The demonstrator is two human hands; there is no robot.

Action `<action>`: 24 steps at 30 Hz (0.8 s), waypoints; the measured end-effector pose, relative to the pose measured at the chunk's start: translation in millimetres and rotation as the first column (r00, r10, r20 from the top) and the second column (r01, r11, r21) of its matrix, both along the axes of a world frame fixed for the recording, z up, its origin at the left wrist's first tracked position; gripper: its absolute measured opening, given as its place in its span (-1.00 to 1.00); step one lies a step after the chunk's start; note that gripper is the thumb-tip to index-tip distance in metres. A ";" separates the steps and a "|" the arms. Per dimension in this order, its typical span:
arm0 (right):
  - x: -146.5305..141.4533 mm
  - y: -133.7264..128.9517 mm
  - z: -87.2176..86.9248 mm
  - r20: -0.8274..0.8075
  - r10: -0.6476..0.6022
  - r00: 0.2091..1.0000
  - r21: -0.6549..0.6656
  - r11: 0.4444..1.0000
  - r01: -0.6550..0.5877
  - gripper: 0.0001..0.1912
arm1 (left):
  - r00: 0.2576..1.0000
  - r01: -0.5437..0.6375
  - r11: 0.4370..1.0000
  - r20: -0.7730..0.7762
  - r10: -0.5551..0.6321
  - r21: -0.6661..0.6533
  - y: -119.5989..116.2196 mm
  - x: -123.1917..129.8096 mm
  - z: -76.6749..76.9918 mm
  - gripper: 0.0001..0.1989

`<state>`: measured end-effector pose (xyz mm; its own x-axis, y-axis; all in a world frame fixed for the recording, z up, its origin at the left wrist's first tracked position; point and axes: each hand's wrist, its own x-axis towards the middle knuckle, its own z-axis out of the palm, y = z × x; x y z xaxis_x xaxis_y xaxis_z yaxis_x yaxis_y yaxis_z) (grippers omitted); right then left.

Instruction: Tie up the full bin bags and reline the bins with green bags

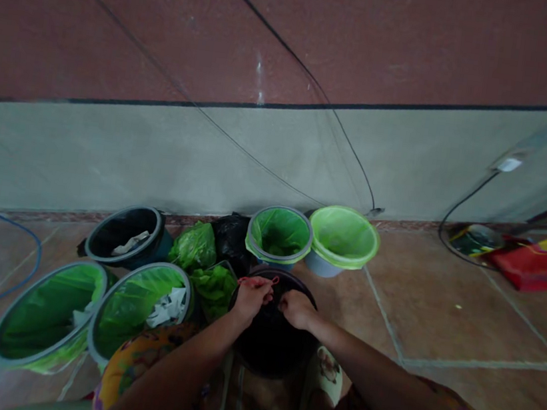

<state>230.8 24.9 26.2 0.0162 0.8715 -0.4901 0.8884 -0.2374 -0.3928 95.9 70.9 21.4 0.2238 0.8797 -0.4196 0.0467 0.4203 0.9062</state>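
Note:
Between my feet stands a dark round bin [276, 361], its inside too dark to make out. Over its far rim, my left hand [252, 298] is closed in a pinch on a thin red string [275, 280], with a small loop sticking out past the fingertips. Just to the right, my right hand [296, 309] hangs over the bin's opening with its fingers curled together. Whatever those fingers hold, if anything, is hidden. The two hands are close but apart.
Left are two green-lined bins [42, 363] [101, 344] with white scraps and a black-lined bin [126, 212]. Green bags [194, 246] and a black bag [232, 236] lie by the wall, beside two more lined bins [276, 257] [330, 266]. A red dustpan [532, 266] lies right.

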 end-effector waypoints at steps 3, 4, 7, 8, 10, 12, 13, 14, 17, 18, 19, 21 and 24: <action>4.7 2.5 5.1 -0.007 -0.045 0.999 -0.017 0.999 0.045 -0.74 | 1.000 0.017 0.999 0.008 -0.018 0.050 -0.4 0.1 0.9 -0.94; 7.5 4.6 8.5 0.011 -0.097 0.995 0.011 0.995 0.097 -0.73 | 1.000 0.023 0.998 0.005 -0.023 0.061 -0.1 0.1 1.2 -0.94; 15.5 12.3 20.0 -0.007 -0.234 0.972 0.213 0.950 0.230 -0.59 | 0.997 0.074 0.993 -0.026 -0.072 0.089 1.0 0.8 0.4 -0.90; 16.9 14.6 23.2 -0.054 -0.222 0.974 0.288 0.930 0.228 -0.53 | 0.994 0.101 0.990 -0.041 -0.097 0.095 1.2 1.4 -0.5 -0.89; 16.8 17.4 27.5 -0.155 -0.109 0.982 0.390 0.907 0.163 -0.45 | 0.988 0.143 0.984 -0.069 -0.137 0.104 1.7 3.2 -2.9 -0.89; 13.6 17.7 28.8 -0.228 0.042 0.973 0.397 0.916 0.054 -0.45 | 0.983 0.176 0.978 -0.076 -0.168 0.112 2.2 4.8 -4.9 -0.89; 11.7 17.2 28.8 -0.245 0.091 0.965 0.369 0.929 0.006 -0.48 | 0.980 0.192 0.974 -0.076 -0.184 0.120 2.4 5.2 -5.6 -0.89; 10.0 16.6 28.6 -0.245 0.119 0.962 0.337 0.941 -0.031 -0.52 | 0.976 0.212 0.969 -0.079 -0.203 0.130 2.5 5.4 -6.0 -0.90; 9.5 15.5 28.3 -0.175 0.155 0.972 0.293 0.951 -0.099 -0.64 | 0.962 0.261 0.954 -0.126 -0.244 0.146 1.9 4.5 -6.1 -0.91; 10.8 15.6 28.5 -0.139 0.166 0.976 0.298 0.947 -0.119 -0.68 | 0.958 0.265 0.954 -0.149 -0.244 0.140 1.5 4.0 -6.0 -0.92; 12.6 16.0 28.8 -0.101 0.177 0.979 0.308 0.941 -0.138 -0.71 | 0.955 0.267 0.955 -0.170 -0.244 0.130 1.0 3.6 -6.1 -0.93; 16.2 17.1 29.3 -0.018 0.180 0.983 0.322 0.932 -0.165 -0.72 | 0.945 0.282 0.953 -0.201 -0.257 0.108 0.4 3.5 -6.5 -0.94; 17.9 17.8 29.7 0.097 0.136 0.986 0.321 0.933 -0.160 -0.70 | 0.928 0.325 0.942 -0.218 -0.301 0.085 0.4 5.5 -7.2 -0.92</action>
